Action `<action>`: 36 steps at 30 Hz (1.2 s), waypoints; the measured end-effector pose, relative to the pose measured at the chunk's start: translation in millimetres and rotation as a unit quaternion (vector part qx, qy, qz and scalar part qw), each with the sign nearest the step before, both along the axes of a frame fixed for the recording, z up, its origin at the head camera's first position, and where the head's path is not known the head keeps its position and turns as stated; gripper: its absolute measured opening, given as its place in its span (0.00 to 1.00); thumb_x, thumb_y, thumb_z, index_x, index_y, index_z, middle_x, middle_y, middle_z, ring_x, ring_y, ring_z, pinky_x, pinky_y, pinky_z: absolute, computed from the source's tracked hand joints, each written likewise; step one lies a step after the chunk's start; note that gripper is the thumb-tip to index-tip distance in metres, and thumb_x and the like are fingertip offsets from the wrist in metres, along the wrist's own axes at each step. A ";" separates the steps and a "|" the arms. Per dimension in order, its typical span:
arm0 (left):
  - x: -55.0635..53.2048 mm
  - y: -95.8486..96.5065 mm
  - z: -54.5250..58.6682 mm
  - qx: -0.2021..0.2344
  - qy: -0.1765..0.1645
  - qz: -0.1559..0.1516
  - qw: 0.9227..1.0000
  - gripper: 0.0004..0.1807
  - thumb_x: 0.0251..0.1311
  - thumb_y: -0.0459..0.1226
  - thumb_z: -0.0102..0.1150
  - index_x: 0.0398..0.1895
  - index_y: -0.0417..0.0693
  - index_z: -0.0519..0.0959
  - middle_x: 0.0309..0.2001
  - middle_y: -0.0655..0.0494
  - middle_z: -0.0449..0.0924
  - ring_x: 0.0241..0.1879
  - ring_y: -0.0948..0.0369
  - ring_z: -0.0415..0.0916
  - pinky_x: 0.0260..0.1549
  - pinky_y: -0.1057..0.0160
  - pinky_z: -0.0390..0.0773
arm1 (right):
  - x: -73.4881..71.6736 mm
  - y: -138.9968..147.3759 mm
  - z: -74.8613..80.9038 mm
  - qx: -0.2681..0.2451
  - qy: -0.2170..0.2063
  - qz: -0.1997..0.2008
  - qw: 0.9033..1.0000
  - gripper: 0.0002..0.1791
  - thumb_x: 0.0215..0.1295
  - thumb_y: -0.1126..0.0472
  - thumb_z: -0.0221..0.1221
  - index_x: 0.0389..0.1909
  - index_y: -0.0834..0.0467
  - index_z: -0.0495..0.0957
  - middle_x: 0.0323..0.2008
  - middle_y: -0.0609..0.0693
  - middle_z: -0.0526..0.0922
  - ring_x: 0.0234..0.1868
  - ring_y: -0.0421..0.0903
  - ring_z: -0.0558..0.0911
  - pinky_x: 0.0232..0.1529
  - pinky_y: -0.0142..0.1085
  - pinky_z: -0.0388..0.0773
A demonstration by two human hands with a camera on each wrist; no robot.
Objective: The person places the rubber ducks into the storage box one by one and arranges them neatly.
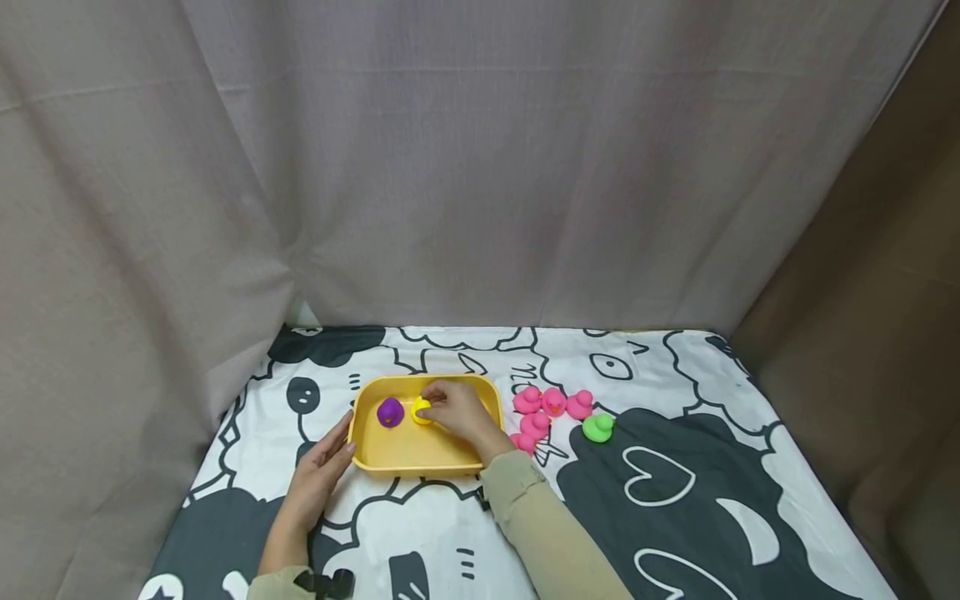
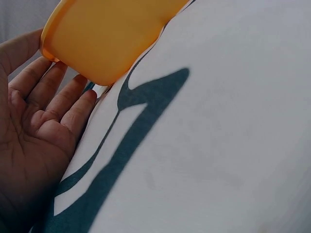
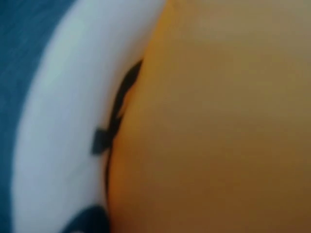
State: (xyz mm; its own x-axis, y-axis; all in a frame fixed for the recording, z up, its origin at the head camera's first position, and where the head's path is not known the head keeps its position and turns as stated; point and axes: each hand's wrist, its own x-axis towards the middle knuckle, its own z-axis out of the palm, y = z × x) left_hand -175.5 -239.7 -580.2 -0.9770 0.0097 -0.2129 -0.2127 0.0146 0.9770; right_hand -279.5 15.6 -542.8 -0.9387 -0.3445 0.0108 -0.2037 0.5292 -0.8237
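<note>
Right hand pinches the yellow duck inside the yellow tray, just beside the purple duck; left hand, fingers extended, touches tray's left end, probably bracing it against sliding.

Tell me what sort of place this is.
Probably a curtained-off corner set up for tabletop play or filming, though the room beyond is hidden. Plain curtains hang close around a surface spread with a cartoon-print cloth, where small toy ducks and a yellow tray sit.
</note>
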 end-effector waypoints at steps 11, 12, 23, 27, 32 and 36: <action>0.3 1.4 0.4 0.000 0.003 0.003 1.000 0.34 0.69 0.49 0.60 0.77 0.67 0.62 0.77 0.67 0.55 0.77 0.60 0.51 0.68 0.61 0.65 | -0.2 0.0 0.3 0.006 -0.001 -0.002 1.000 0.16 0.60 0.57 0.72 0.47 0.57 0.84 0.43 0.47 0.86 0.46 0.43 0.82 0.53 0.36 0.82; 0.6 1.6 0.9 0.002 0.000 0.004 1.000 0.34 0.69 0.49 0.60 0.77 0.67 0.62 0.77 0.68 0.55 0.77 0.61 0.51 0.68 0.62 0.65 | -0.2 -0.2 0.4 0.008 -0.001 -0.002 1.000 0.16 0.60 0.57 0.72 0.47 0.57 0.84 0.43 0.47 0.86 0.46 0.43 0.82 0.53 0.36 0.82; 1.6 1.4 3.6 0.012 -0.004 0.000 1.000 0.34 0.70 0.48 0.59 0.77 0.67 0.61 0.77 0.69 0.55 0.77 0.63 0.51 0.67 0.64 0.65 | 0.2 -1.8 1.3 0.031 0.014 -0.002 0.999 0.15 0.61 0.56 0.71 0.46 0.56 0.84 0.43 0.46 0.86 0.46 0.42 0.82 0.52 0.35 0.82; 1.2 0.4 3.3 0.014 -0.003 0.001 1.000 0.34 0.70 0.48 0.60 0.77 0.66 0.62 0.77 0.69 0.55 0.76 0.63 0.51 0.67 0.65 0.65 | 0.2 -1.9 2.6 0.029 0.013 0.000 1.000 0.15 0.61 0.55 0.71 0.46 0.56 0.84 0.44 0.47 0.86 0.46 0.43 0.82 0.52 0.36 0.82; 0.8 -0.3 2.1 0.016 -0.001 0.001 1.000 0.34 0.70 0.48 0.60 0.77 0.66 0.62 0.77 0.69 0.56 0.76 0.63 0.52 0.67 0.65 0.65 | 1.7 0.1 3.8 -0.009 -0.001 -0.003 1.000 0.17 0.61 0.53 0.71 0.48 0.56 0.84 0.45 0.49 0.86 0.47 0.44 0.82 0.52 0.35 0.82; 1.5 0.2 1.8 0.016 -0.003 0.000 1.000 0.34 0.70 0.48 0.60 0.77 0.66 0.62 0.77 0.69 0.56 0.77 0.62 0.51 0.67 0.65 0.65 | 3.2 3.7 3.8 -0.038 -0.003 -0.006 0.999 0.18 0.61 0.52 0.71 0.48 0.56 0.84 0.46 0.48 0.85 0.47 0.43 0.83 0.51 0.34 0.83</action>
State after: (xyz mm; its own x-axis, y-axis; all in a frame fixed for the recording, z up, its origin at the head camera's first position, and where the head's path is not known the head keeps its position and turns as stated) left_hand -174.0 -239.5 -578.4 -0.9759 0.0175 -0.2175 -0.2178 -0.0161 0.9759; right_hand -276.3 19.3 -538.9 -0.9428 -0.3320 0.0301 -0.1922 0.4676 -0.8628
